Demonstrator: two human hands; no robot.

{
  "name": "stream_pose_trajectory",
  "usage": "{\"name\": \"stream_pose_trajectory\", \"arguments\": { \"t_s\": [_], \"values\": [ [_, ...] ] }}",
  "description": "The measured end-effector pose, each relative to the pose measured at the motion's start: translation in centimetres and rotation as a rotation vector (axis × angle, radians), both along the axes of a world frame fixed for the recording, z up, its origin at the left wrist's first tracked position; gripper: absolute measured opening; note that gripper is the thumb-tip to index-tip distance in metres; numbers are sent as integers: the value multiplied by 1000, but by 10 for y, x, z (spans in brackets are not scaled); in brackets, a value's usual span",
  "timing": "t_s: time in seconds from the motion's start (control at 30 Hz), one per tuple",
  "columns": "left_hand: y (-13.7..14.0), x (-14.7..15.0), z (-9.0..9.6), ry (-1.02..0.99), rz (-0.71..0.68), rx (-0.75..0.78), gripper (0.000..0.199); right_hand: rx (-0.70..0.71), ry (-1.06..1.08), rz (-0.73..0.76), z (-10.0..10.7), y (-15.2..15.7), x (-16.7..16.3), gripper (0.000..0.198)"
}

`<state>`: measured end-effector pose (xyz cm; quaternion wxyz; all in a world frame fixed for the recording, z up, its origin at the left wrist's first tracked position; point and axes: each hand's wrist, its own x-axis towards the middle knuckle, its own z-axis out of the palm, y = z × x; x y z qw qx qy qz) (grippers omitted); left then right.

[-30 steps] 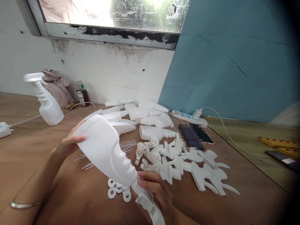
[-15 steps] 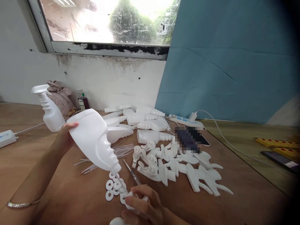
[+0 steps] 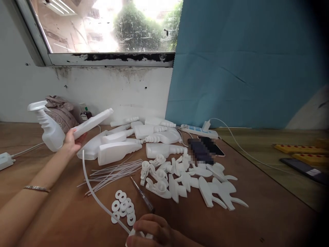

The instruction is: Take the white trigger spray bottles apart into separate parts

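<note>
My left hand (image 3: 72,141) is closed around the base of a white plastic bottle (image 3: 94,122), held tilted with its neck up and to the right. Low at the front, my right hand (image 3: 155,230) grips a white spray head (image 3: 136,234), partly hidden by the fingers. From it a long thin dip tube (image 3: 97,200) curves up to the left, its end free. White ring washers (image 3: 124,206) lie in a small pile beside the right hand. Just beyond that hand is a screwdriver (image 3: 144,197) with a clear handle.
Several white bottles (image 3: 119,151) lie behind loose thin tubes (image 3: 113,175). Many spray heads (image 3: 177,185) are heaped centre right. An assembled spray bottle (image 3: 52,132) stands at left before a pink bag (image 3: 61,111). Phones (image 3: 214,147) and a power strip (image 3: 199,131) lie at the back.
The bottle in my left hand has moved away, up and left, and turned its neck upward. The tube, earlier at the bottle's mouth, is now clear of it.
</note>
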<state>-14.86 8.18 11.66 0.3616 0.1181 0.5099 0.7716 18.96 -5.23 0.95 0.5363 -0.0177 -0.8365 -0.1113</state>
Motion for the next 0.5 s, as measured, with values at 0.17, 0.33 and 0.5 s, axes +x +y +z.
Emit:
{"name": "stream_pose_trajectory", "arguments": {
  "t_s": [0.17,0.33,0.5],
  "values": [
    [32,18,-5,14,-163,-80,14,-33,53,-1,14,1,-1,19],
    [62,30,-11,63,-260,-83,18,-11,-44,6,21,3,3,20],
    [89,29,-23,128,-232,-129,19,-59,-121,0,13,5,7,16]
  ]
}}
